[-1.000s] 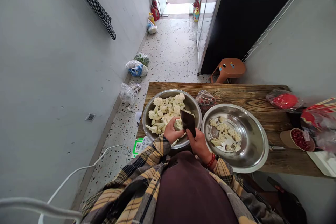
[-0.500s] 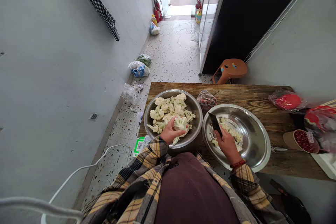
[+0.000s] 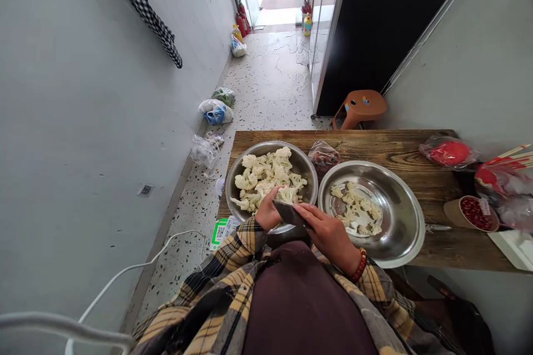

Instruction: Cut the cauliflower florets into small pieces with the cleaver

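My left hand (image 3: 268, 211) is closed around a piece of cauliflower (image 3: 287, 194) above the near side of a metal bowl (image 3: 308, 180). Larger cauliflower florets (image 3: 260, 175) fill much of that bowl. In my right hand (image 3: 327, 230) is a knife (image 3: 289, 213) with a dark, broad blade, its blade up against the held piece and partly covering it and my left fingers. To the right stands a wider steel basin (image 3: 397, 227), with small cut cauliflower pieces (image 3: 356, 208) spread over its bottom.
Behind the bowls lies a plastic bag with dark red contents (image 3: 323, 156). A tub of red beans (image 3: 477, 213), a red bagged item (image 3: 449, 152) and skewers (image 3: 510, 158) are at the table's right. A brown stool (image 3: 361, 106) stands beyond the wooden table (image 3: 437, 188).
My right hand has moved left with the knife, from over the steel basin to the cauliflower in my left hand. My left hand stays over the metal bowl.
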### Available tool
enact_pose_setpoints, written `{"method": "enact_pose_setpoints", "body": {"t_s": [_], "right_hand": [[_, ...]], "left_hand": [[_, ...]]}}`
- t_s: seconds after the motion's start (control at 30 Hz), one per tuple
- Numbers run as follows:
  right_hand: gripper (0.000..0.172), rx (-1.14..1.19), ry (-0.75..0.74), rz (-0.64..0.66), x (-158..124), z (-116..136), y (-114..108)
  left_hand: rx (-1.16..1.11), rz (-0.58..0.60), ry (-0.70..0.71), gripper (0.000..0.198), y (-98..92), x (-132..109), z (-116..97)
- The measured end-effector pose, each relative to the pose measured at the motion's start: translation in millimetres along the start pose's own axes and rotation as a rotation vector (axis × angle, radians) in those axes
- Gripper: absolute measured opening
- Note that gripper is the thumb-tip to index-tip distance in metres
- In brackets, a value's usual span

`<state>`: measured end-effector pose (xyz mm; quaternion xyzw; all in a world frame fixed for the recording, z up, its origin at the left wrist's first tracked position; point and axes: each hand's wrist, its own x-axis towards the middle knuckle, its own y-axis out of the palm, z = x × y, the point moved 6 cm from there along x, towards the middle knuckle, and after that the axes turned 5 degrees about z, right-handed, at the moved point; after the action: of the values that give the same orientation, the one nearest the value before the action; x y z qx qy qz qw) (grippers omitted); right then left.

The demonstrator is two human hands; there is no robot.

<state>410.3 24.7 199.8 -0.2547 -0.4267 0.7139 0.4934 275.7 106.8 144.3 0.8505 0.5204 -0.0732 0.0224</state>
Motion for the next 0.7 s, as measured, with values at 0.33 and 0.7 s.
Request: {"method": "enact_pose_setpoints", "body": {"t_s": [0.33, 0.7], "right_hand": [[0.054, -0.008, -0.003, 0.021, -3.5, 6.6, 2.4], [0.066, -0.036, 0.090, 0.058, 0.3, 13.2, 7.7]], "left_hand": [[0.128, -0.023, 0.030, 0.058, -12.1, -5.1, -0.1], [0.145, 0.019, 0.041, 0.039, -5.1, -9.2, -8.7]]}}
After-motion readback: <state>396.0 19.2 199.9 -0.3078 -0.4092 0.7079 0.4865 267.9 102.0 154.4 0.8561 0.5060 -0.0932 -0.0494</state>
